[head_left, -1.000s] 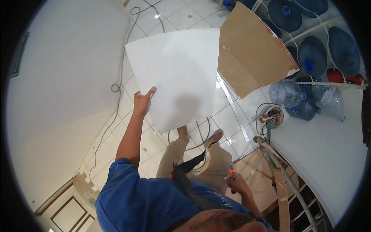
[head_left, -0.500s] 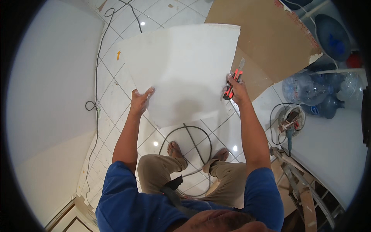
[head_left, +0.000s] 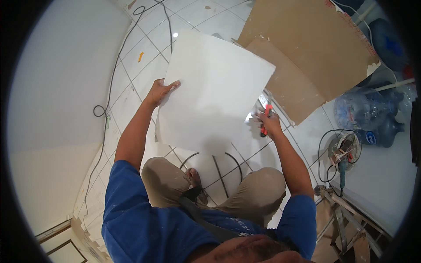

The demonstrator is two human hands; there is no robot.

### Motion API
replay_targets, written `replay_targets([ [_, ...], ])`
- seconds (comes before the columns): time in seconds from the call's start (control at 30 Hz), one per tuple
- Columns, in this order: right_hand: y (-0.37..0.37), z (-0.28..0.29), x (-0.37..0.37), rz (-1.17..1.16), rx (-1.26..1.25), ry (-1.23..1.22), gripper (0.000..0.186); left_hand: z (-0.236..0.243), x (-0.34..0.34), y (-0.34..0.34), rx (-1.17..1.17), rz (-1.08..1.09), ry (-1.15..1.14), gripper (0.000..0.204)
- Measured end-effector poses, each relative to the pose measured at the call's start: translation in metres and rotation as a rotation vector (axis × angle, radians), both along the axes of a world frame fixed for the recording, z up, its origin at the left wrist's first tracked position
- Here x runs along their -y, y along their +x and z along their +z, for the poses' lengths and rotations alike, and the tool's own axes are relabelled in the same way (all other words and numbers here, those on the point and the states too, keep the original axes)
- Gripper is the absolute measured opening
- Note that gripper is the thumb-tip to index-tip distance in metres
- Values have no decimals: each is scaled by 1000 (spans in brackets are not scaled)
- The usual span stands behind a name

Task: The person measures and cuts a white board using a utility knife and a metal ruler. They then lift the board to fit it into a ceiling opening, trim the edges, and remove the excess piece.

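The left hand [head_left: 161, 91] pinches the white board [head_left: 215, 92] by its left edge, steadying it, while the right hand [head_left: 268, 125], fingers wrapped around a red knife [head_left: 265, 117], braces the right edge.

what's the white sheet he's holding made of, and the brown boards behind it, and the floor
White sheet: seems a stiff matte board, perhaps plasterboard; it stays flat held by the left hand and right hand.
Brown boards: dull paper-faced board, likely plasterboard backs; a broken edge shows a white core.
Floor: glossy white tiles, with grout lines and a light glint.
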State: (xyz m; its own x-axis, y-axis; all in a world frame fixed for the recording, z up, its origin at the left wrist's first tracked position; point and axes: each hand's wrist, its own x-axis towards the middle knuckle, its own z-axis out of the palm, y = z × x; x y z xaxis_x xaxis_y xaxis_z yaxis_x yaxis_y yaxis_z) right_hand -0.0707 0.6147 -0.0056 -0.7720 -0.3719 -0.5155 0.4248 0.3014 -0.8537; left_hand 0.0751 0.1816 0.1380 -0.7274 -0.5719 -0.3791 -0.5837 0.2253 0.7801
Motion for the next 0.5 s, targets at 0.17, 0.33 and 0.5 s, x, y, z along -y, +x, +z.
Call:
replay_targets([
  [0.17,28,-76,-94,108,-826,601,34,5,42,-8,190,-208,-192,84],
  [0.33,43,-94,-150,206,-725,762,47,11,25,-46,339,-473,-272,97],
  [0.5,33,-86,-167,409,-620,775,45,-41,22,-70,533,-637,-189,112],
])
